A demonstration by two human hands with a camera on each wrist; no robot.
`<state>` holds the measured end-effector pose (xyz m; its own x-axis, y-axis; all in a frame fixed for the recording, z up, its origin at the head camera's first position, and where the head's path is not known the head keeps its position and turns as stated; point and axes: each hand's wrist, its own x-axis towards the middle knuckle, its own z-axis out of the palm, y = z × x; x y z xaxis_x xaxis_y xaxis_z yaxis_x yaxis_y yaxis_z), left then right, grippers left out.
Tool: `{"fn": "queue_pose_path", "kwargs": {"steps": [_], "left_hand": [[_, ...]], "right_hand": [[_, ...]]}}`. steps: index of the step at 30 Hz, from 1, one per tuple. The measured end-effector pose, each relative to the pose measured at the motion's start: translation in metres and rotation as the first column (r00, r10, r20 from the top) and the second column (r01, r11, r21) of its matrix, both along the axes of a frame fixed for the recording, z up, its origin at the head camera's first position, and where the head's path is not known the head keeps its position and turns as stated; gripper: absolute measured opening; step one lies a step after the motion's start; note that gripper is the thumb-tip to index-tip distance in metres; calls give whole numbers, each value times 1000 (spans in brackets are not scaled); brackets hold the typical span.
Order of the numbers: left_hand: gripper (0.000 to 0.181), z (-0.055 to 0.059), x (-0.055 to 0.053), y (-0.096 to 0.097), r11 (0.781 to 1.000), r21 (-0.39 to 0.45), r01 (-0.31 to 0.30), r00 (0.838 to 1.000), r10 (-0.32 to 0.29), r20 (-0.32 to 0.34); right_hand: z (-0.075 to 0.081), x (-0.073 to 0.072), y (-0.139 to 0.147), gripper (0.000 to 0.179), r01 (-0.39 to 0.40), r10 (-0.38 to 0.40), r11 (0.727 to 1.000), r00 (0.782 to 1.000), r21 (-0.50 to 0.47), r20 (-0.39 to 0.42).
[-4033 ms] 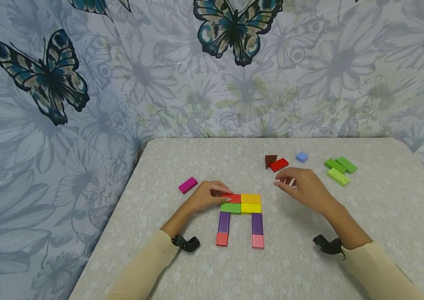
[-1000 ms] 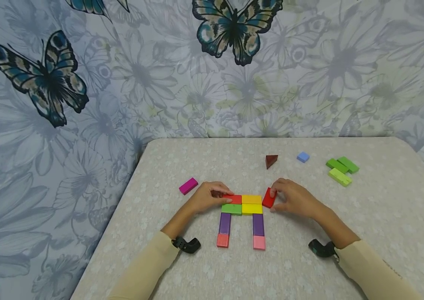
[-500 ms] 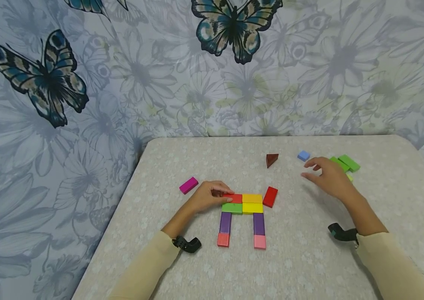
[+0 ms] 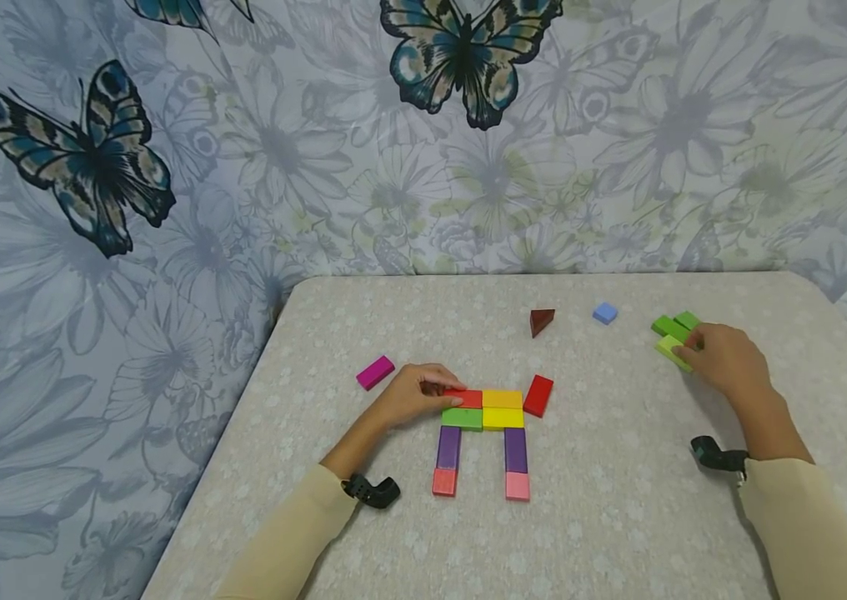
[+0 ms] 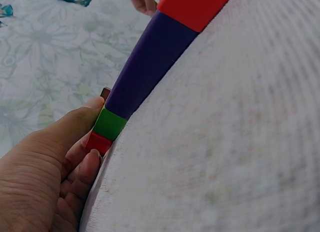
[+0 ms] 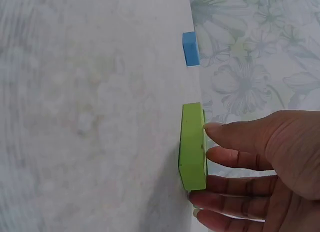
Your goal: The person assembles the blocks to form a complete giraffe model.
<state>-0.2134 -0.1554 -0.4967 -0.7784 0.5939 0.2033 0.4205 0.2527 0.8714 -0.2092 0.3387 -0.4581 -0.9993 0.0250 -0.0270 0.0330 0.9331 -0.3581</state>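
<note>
My left hand (image 4: pixel 412 393) holds the left end of a red block (image 4: pixel 471 399) between thumb and fingers. That block lies in a flat figure, beside an orange block (image 4: pixel 502 399) and above a green block (image 4: pixel 463 419) and a yellow block (image 4: pixel 502 418). Two purple blocks (image 4: pixel 449 448) extend below like legs, ending in a coral block (image 4: pixel 444 482) and a pink block (image 4: pixel 517 486). Against the figure's right side a second red block (image 4: pixel 538 396) slants. At the far right, my right hand (image 4: pixel 731 358) pinches a light green block (image 6: pixel 192 147), its fingers partly covering it.
Two darker green blocks (image 4: pixel 669 327) lie behind the light green one, one partly hidden by the hand. Toward the back are a blue block (image 4: pixel 604 313) and a brown triangular block (image 4: pixel 542 322). Left of the figure rests a magenta block (image 4: pixel 375 372). A patterned wall stands behind the table (image 4: pixel 363 308).
The right hand brought the second red block from the back to the figure's right side, released it, then moved right to the light green block. The left hand stays put.
</note>
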Motion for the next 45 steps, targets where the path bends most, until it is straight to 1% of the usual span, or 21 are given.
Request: {"fn": "queue_pose_path", "kwargs": {"steps": [4, 8, 12, 15, 18, 23, 28, 30, 34, 37, 40, 42, 45], "left_hand": [[24, 0, 0, 1, 1000, -4, -4, 1000, 4, -6], [24, 0, 0, 1, 1000, -11, -8, 1000, 8, -7], [24, -1, 0, 1, 1000, -12, -10, 1000, 10, -8], [23, -2, 0, 1, 1000, -15, -18, 1000, 18, -11], [23, -1, -1, 1, 1000, -23, -20, 1000, 20, -11], [24, 2, 0, 1, 1000, -19, -7, 1000, 7, -7], [24, 3, 1, 1, 1000, -17, -6, 1000, 6, -6], [24, 4, 1, 1, 1000, -20, -3, 1000, 3, -2], [24, 5, 1, 1, 1000, -21, -7, 1000, 7, 9], [23, 5, 0, 1, 1000, -17, -12, 1000, 12, 8], [23, 5, -1, 1, 1000, -11, -13, 1000, 13, 5], [23, 4, -1, 1, 1000, -8, -10, 1000, 10, 6], [23, 3, -1, 0, 1000, 0, -5, 1000, 5, 12]], "right_hand": [[1, -2, 0, 36, -42, 42, 996, 999, -73, -7], [4, -4, -4, 41, -92, 94, 986, 996, -142, 10], [4, -7, -6, 43, -142, 145, 981, 989, -132, 13], [2, -9, -7, 39, -195, 199, 973, 980, -128, 25], [1, -10, -7, 35, -238, 245, 961, 969, -144, 37], [0, -10, -14, 34, -280, 284, 946, 959, -160, 4], [-1, -11, -31, 34, -321, 318, 935, 947, -154, -46], [-2, -10, -40, 31, -343, 336, 926, 939, -159, -72], [-4, -7, -60, 29, -400, 384, 902, 915, -160, -123], [-3, -4, -76, 29, -416, 400, 895, 908, -158, -125], [-4, -1, -89, 29, -419, 407, 894, 908, -159, -100], [-4, 1, -96, 29, -430, 421, 890, 903, -154, -87], [-7, 3, -103, 29, -444, 435, 885, 896, -137, -93]]}}
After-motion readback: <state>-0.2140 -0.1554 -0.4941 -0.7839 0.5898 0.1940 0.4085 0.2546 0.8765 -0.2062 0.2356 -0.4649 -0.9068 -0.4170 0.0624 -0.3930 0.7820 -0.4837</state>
